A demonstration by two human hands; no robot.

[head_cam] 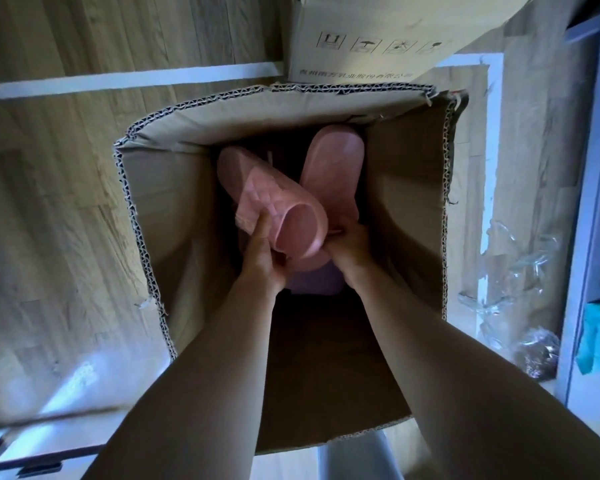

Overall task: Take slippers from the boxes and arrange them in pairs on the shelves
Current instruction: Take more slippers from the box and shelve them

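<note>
Center, in corrugated box: L hand fingers pinch quilted pink slipper; R hand fingers curl round smooth pink slipper.

Wood floor w/ open cardboard box, 2nd box behind, clear plastic wrap at right.
</note>
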